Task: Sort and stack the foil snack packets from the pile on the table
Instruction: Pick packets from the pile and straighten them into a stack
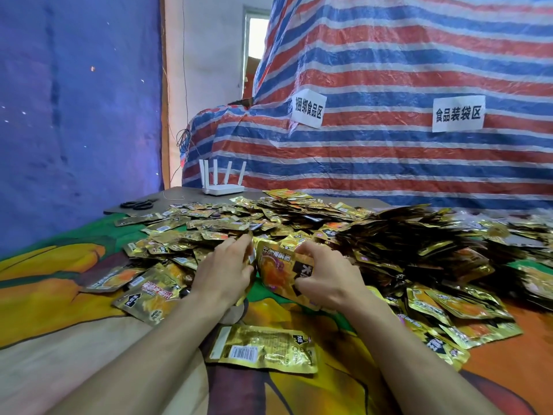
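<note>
1. The person's left hand (224, 271) is curled round the left edge of a bundle of packets (276, 272), with its fingertips tucked over the bundle's far corner.
2. The right hand (326, 280) grips the same bundle from the other side. Its fingers are bent over the orange printed face and the thumb is pressed in lower down.
3. The bundle stands on edge between the two hands, just above the patterned cloth (45, 295) at the near foot of the pile (299, 223). From here I cannot tell how many packets are in it; it may be only a few.
4. The pile of gold foil packets spreads across the middle of the table, and on the right it rises into a darker, denser heap.
5. A lone packet (263, 348) lies flat between the forearms with its barcode side up, apart from the rest.
6. At the far edge of the table stands a white router (223, 181), with black scissors (139, 204) to its left.
7. Behind the table hangs a red, white and blue striped tarp (389, 70) with two paper signs (457, 113) stuck to it.
</note>
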A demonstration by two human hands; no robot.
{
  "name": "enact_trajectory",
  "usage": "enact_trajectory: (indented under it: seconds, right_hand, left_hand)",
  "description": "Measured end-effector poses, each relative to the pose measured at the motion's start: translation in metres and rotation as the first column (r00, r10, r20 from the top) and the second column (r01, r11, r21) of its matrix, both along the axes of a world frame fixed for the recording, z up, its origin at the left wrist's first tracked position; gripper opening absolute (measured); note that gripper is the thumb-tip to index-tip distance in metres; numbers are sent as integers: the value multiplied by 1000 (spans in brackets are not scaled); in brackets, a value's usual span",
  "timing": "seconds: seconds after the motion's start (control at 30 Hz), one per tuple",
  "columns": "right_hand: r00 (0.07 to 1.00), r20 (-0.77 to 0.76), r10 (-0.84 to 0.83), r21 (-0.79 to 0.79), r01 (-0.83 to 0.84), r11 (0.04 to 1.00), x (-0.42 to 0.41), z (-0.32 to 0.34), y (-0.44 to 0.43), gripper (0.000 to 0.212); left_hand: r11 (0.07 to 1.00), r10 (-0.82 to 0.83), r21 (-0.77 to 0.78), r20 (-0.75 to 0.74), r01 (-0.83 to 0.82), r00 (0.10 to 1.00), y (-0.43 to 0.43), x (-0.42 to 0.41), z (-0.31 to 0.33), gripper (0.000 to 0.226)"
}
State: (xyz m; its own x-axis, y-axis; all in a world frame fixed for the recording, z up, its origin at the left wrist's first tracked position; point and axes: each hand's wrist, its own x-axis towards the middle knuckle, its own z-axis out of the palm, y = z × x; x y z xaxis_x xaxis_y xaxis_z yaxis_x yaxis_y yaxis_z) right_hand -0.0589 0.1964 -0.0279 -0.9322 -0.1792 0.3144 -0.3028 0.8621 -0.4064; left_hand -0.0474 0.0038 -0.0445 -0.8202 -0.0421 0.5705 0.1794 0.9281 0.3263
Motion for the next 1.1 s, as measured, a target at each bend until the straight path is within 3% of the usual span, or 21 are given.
enact_trajectory:
  seconds: [0.13,0.23,0.33,0.43,0.53,0.63,0.73,0.87,1.0,1.1]
  right_hand:
    - [996,-79,-45,-11,44,999,-1,-5,-4,38]
    - [992,-96,-83,-291,52,955,-4,-4,1,34]
    - [993,-83,-83,-642,11,767,-8,-2,7,34]
    - [998,-36,-55,-820,2,572,-11,-3,7,36]
    - [1000,12,-18,-909,18,416,-16,-8,5,30]
    - [987,83,141,-965,44,257,-19,-9,-1,26]
    - [937,138,320,-978,79,191,-19,-13,-9,17]
    - [898,115,425,-941,-39,336,-18,-19,-12,13]
    - [899,49,435,-845,-195,498,-12,-14,-6,25]
    - [884,-36,466,-811,-299,503,-4,-10,-14,39]
  left_hand:
    - [988,-63,140,-37,68,997,-1,-4,-5,62]
    - [902,-23,427,-94,61,995,-7,-7,-3,63]
    - [687,-30,720,-113,103,993,-11,-11,3,42]
    - [372,-160,914,-110,163,981,-7,-7,9,20]
    - [94,-356,981,-125,168,926,1,-3,12,20]
    - [-32,-497,988,-148,152,855,11,0,9,29]
    - [-29,-551,989,-136,145,823,16,1,4,28]
    - [80,-573,986,-75,147,816,14,-2,1,28]
    - [270,-566,948,13,171,824,16,-4,-1,25]
    - [352,-590,917,61,189,805,27,-1,-2,30]
